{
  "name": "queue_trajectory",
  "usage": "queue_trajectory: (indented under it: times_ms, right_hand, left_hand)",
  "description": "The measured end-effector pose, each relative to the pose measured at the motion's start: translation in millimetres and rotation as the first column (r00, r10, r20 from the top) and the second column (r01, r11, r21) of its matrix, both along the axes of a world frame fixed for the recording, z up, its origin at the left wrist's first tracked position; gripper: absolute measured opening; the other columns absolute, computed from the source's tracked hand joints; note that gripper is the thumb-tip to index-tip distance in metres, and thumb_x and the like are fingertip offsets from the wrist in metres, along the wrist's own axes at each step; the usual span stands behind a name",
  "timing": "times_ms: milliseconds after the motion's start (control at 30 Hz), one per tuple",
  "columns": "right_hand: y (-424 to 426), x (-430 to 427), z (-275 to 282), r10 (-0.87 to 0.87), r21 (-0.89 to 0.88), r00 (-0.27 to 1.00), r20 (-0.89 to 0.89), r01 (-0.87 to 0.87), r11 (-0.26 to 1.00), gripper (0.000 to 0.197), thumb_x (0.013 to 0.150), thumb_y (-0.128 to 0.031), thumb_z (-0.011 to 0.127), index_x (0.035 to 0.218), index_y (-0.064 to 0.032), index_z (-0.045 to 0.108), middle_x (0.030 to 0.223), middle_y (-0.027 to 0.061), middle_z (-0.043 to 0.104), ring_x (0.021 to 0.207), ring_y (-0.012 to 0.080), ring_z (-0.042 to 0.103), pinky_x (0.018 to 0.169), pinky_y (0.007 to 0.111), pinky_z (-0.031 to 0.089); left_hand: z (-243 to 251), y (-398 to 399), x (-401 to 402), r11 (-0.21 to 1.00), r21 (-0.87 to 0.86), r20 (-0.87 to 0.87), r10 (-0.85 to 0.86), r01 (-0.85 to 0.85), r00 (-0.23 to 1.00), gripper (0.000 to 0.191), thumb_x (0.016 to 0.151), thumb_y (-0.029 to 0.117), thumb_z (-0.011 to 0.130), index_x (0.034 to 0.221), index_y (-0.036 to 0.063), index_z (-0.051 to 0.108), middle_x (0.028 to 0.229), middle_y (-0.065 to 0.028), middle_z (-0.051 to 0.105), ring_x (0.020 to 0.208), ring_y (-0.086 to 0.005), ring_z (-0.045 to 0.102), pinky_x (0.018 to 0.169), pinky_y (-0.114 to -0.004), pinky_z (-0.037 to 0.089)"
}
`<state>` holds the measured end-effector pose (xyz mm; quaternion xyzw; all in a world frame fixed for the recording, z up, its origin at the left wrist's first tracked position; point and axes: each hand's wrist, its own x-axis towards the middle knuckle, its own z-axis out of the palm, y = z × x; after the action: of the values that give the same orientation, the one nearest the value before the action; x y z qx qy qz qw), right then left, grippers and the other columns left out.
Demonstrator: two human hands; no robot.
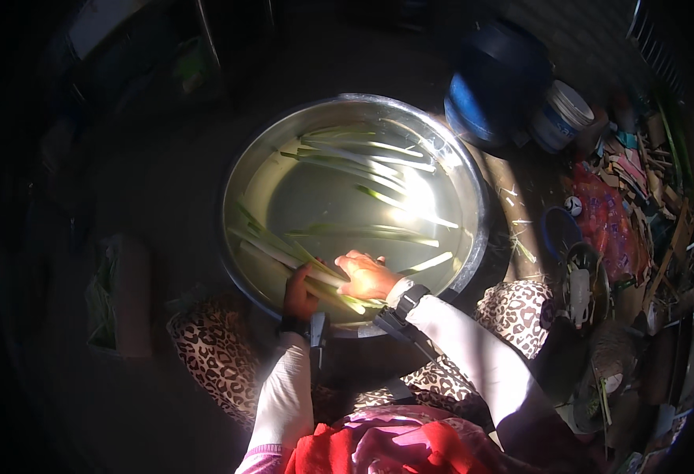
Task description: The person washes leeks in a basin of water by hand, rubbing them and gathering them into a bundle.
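A wide round metal basin (356, 98) of water stands before me. My left hand (301, 293) grips a bunch of scallions (273, 252) by the near rim, their green leaves reaching up and left. At the white lower ends of this bunch is my right hand (368, 275), touching the stalks; how far its fingers close on them cannot be told. Several loose scallions (347, 163) float at the far side of the basin. Closer to my hands, another green stalk (376, 233) lies across the water, and a pale stalk (427, 263) is just right of my right hand.
A blue barrel (468, 109) and a white plastic bucket (560, 115) stand beyond the basin's right side. Scraps and a red mesh bag (607, 225) are heaped at right. On the shaded left floor sits a box-like container (131, 296) with greens. Strong sunlight glares on the water.
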<state>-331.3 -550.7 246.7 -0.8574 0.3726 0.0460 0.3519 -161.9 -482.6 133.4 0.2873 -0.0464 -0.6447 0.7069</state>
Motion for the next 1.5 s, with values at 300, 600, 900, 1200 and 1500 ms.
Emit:
queue_trajectory:
  times_ms: [300,600,900,1200,1500]
  right_hand:
    - [-31,-35,198,0.08,-0.03,0.815,0.574,-0.076,0.997,0.042,0.072,-0.011,0.07,0.109,0.0013,0.054,0.092,0.0118,0.061,0.091,0.0181,0.06,0.078,0.029,0.048]
    - [-54,-77,144,0.18,-0.255,0.973,0.144,-0.14,0.957,0.032,0.072,-0.012,0.068,0.1,-0.0006,0.059,0.082,0.0152,0.064,0.079,0.0222,0.063,0.072,0.03,0.048]
    - [-56,-91,173,0.034,0.164,0.93,0.367,-0.101,0.981,0.033,0.078,-0.018,0.064,0.106,-0.0004,0.057,0.097,0.0141,0.063,0.096,0.0208,0.06,0.081,0.035,0.046]
    - [-14,-86,220,0.318,-0.014,0.554,0.769,-0.483,0.876,0.024,0.074,-0.005,0.069,0.095,0.0047,0.063,0.088,0.0109,0.064,0.083,0.0221,0.061,0.074,0.032,0.049]
    - [59,-95,276,0.153,0.044,0.167,0.974,-0.802,0.595,0.013,0.074,-0.002,0.068,0.086,0.0013,0.064,0.081,0.0148,0.063,0.07,0.0256,0.061,0.061,0.032,0.05]
  left_hand:
    - [-8,22,10,0.959,-0.277,0.93,0.253,0.054,0.268,0.029,0.085,0.002,0.051,0.114,0.0008,0.052,0.109,-0.0126,0.058,0.106,-0.0213,0.053,0.094,-0.034,0.041]
    - [-22,10,14,0.991,-0.126,0.606,0.036,0.052,0.794,0.036,0.082,-0.002,0.052,0.118,0.0019,0.048,0.117,-0.0153,0.055,0.11,-0.024,0.052,0.096,-0.035,0.04]
    - [23,10,-10,0.99,-0.128,0.58,0.025,0.061,0.814,0.029,0.091,0.014,0.045,0.115,-0.0008,0.053,0.111,-0.0111,0.058,0.107,-0.0202,0.054,0.096,-0.032,0.039]
    - [13,24,8,0.965,-0.237,0.964,0.248,0.108,-0.1,0.039,0.081,-0.005,0.052,0.118,0.0058,0.049,0.119,-0.0151,0.055,0.109,-0.0248,0.054,0.095,-0.033,0.041]
    - [-32,12,10,0.983,-0.181,0.975,0.183,0.022,-0.124,0.052,0.07,-0.009,0.06,0.118,0.0087,0.05,0.113,-0.0144,0.058,0.105,-0.0315,0.054,0.093,-0.035,0.042]
